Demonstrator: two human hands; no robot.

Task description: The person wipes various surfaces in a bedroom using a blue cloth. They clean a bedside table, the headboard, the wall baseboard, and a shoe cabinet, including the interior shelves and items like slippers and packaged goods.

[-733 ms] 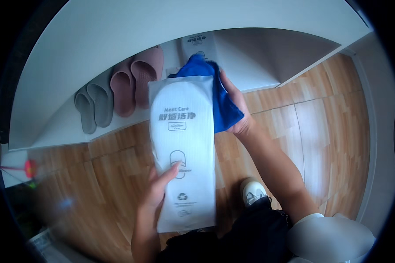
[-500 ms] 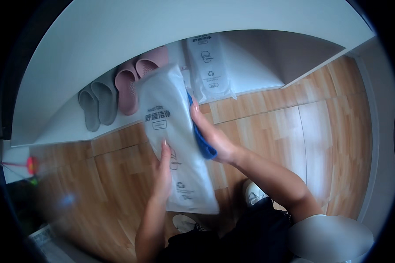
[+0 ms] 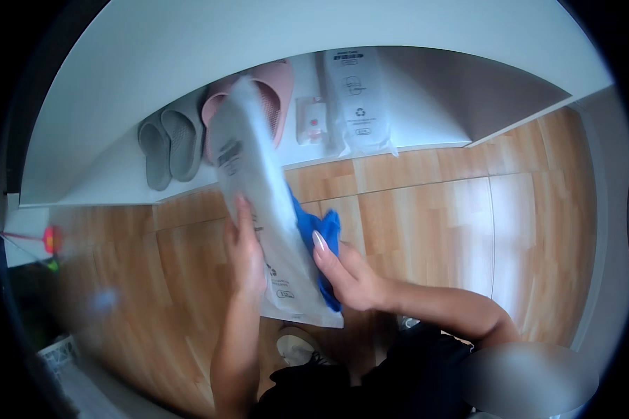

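My left hand (image 3: 244,248) grips a long white plastic package of slippers (image 3: 255,181), held tilted with its top toward the low shelf. My right hand (image 3: 346,276) presses a blue cloth (image 3: 313,234) against the package's right side, near its lower half. Both hands hover above the wooden floor, in front of the shelf.
A low white shelf (image 3: 119,185) holds grey slippers (image 3: 171,143), pink slippers (image 3: 272,87), a small white packet with a red mark (image 3: 311,120) and another white slipper package (image 3: 360,101). A white cabinet front (image 3: 189,42) rises above. My white shoe (image 3: 297,346) stands on the wood floor (image 3: 426,216).
The package has tilted further, its top swinging toward the shelf. My right hand with the blue cloth has slid down along the package toward me. The view shifted slightly left.
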